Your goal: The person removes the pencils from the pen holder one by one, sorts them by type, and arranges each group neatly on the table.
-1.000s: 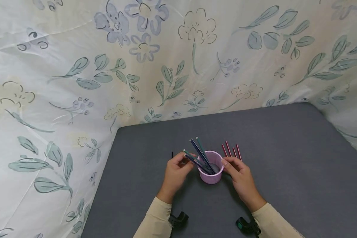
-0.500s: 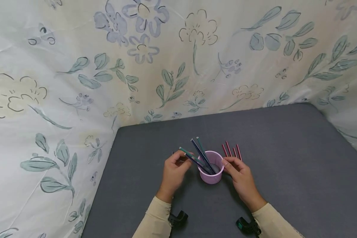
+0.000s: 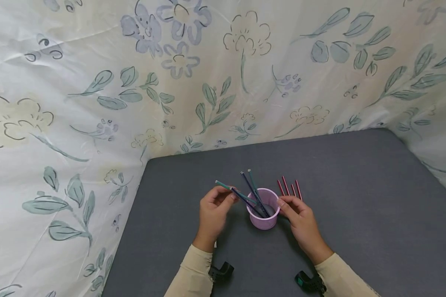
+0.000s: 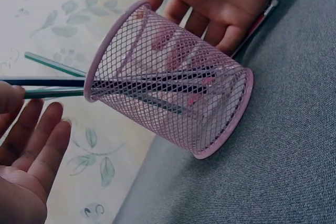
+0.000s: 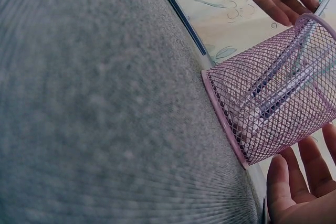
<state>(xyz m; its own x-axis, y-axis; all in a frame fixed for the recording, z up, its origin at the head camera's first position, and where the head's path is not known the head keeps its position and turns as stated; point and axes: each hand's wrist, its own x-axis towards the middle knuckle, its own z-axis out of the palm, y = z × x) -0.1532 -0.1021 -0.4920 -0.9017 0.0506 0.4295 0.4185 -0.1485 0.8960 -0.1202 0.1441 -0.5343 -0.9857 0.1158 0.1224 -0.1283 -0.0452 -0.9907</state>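
Observation:
A pink mesh pencil cup (image 3: 264,224) stands upright on the table between the hands, with several dark blue and green pencils leaning in it. My left hand (image 3: 212,216) is at its left side, thumb and fingers pinching a green pencil (image 3: 223,184) near its upper end. Close by the thumb, a dark blue pencil (image 3: 239,195) slants out over the rim. My right hand (image 3: 302,225) holds the cup from the right, thumb at the rim. In the left wrist view, the right hand's fingers (image 4: 210,24) partly show behind the mesh.
Several red pencils (image 3: 298,189) lie on the grey table (image 3: 375,206) behind the right hand. Another dark blue pencil (image 5: 178,11) lies on the tabletop in the right wrist view, mostly hidden under the left hand from above. A floral cloth (image 3: 208,103) hangs behind the table.
My left hand has shifted a little left, drawing the green pencil's upper end outward from the cup. The right hand and the cup have stayed in place.

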